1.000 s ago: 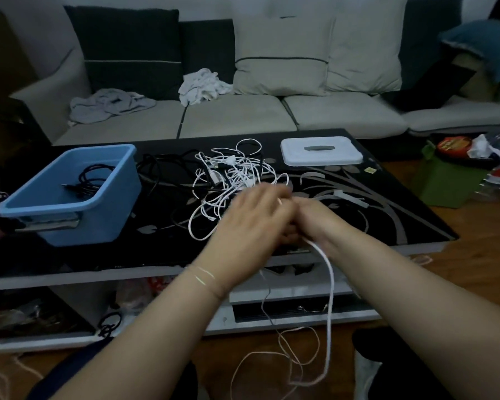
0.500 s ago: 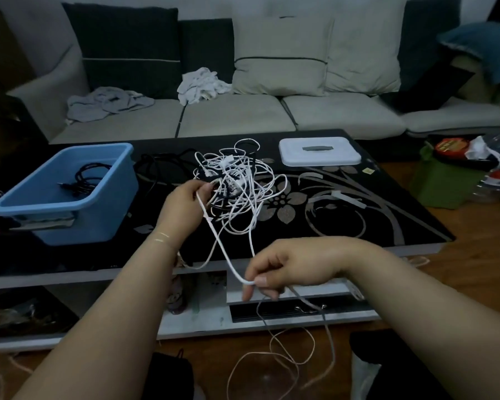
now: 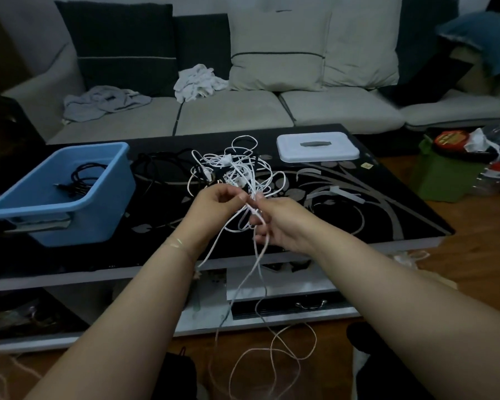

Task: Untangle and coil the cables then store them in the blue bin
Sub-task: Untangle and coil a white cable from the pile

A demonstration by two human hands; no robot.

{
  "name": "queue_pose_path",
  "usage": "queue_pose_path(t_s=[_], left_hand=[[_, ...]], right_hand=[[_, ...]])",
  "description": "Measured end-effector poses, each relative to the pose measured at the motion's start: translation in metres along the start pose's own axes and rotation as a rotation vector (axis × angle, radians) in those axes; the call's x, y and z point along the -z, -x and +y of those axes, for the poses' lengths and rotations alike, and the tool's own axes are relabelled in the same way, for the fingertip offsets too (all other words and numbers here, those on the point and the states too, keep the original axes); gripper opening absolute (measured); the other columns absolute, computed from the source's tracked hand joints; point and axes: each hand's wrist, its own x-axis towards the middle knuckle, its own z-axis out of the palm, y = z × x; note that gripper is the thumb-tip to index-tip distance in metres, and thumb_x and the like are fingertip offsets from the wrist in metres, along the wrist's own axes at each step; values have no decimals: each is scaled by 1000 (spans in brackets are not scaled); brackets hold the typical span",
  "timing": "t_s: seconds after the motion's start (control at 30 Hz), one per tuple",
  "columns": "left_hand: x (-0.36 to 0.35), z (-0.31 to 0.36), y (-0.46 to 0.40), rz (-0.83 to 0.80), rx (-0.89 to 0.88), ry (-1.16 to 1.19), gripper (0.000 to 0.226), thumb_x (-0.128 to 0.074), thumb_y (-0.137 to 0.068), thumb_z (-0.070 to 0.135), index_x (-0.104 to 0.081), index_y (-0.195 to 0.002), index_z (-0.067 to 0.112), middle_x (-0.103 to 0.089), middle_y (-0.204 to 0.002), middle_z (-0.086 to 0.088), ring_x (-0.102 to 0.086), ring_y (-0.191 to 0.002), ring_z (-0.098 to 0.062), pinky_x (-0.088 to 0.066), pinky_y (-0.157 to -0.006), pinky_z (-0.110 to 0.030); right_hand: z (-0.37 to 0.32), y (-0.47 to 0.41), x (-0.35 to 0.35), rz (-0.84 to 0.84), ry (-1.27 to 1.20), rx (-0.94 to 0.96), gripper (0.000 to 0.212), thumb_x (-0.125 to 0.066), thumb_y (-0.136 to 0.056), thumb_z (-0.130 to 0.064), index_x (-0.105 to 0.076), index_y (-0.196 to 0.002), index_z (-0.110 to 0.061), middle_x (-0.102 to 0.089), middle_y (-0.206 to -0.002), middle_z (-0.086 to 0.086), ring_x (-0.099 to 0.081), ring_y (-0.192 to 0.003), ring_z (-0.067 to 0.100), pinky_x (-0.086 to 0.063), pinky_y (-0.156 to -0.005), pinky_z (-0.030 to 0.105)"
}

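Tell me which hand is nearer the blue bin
Left. The left hand pinches the white cables just right of the blue bin; the right hand grips them on the left hand's far side.

The room I see is dim and bluish, with soft shadows and no glare. My forearms bulge at the wide-angle edges, and fine detail looks smeared.

View: one head-worn wide-angle camera | Faces: forward and down across the glossy black floral-patterned coffee table [image 3: 358, 203] toward the pale grey fabric sofa [image 3: 243, 116] | Range: close, forearms filling the lower frame | Overlap: none, single view
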Motion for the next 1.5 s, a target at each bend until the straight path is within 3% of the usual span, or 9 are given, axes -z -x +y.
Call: queue_pose_path(t_s=[0.07,0.2,0.33,0.67,0.8,0.93,1.1,1.34,1.5], left_hand=[[-5,0,-6,0,157,259,9,-59,-92,5,-57,-101,6,-67,-90,-10,-62,-71,-12,-51,-66,-19],[3,4,-30,-74,532,816,18,-44,-100,12,-59,-95,3,-69,-83,-6,-64,-56,-11,-54,-54,-20],[19,11,-67,-2,634,839,25,-35,-99,3,-54,-82,4,-58,-53,0,-46,-36,-5,-42,-37,-14],[27,68,-131,-36,528,640,30,-36,-100,12,-50,-74,13,-36,-35,10,-33,-27,-1,-32,-32,-10],[15,96,-151,147,265,513,30,-38,-99,15,-42,-70,18,-34,-36,10,-20,-27,-4,-19,-33,-13],[32,105,-166,129,235,818,29,-43,-99,16,-46,-71,17,-35,-38,10,-25,-28,-4,-24,-35,-11],[73,78,-178,50,354,1025,23,-44,-98,14,-52,-78,7,-54,-49,6,-28,-27,-3,-26,-30,-13],[78,85,-171,47,199,272,11,-56,-95,15,-55,-105,17,-60,-84,4,-39,-48,-1,-33,-45,-12],[65,89,-151,191,-182,-566,72,-77,-80,34,-41,-139,13,-39,-139,-5,-43,-118,-12,-36,-109,-31]], right_hand=[[-2,-3,-9,75,130,63,30,-35,-104,-34,-60,-96,-20,-39,-55,-5,-29,-37,4,-28,-35,15],[-1,-4,-16,128,691,340,33,-44,-100,-36,-57,-78,-15,-48,-60,-4,-43,-45,4,-33,-43,20],[0,-2,-9,75,861,447,28,-49,-98,-33,-56,-77,-17,-49,-57,-8,-43,-50,1,-33,-51,23],[-14,-6,12,184,484,721,27,-47,-99,-24,-52,-73,-26,-52,-57,-18,-45,-56,-2,-35,-58,17],[-18,-15,15,189,546,615,24,-41,-101,-25,-49,-78,-28,-47,-58,-9,-39,-48,-1,-34,-53,20],[-27,-21,19,166,422,581,25,-38,-102,-20,-47,-79,-22,-41,-54,-9,-36,-39,-2,-29,-42,11],[-20,-5,28,-319,910,132,23,-36,-103,-25,-48,-84,-21,-50,-66,-2,-49,-56,10,-40,-48,20],[-6,-4,38,-459,1019,-76,24,-38,-103,-21,-50,-83,-18,-61,-74,0,-56,-61,8,-47,-61,20],[-6,-17,46,-194,926,1,22,-42,-102,-22,-60,-92,-11,-69,-90,8,-62,-63,11,-49,-60,24]])
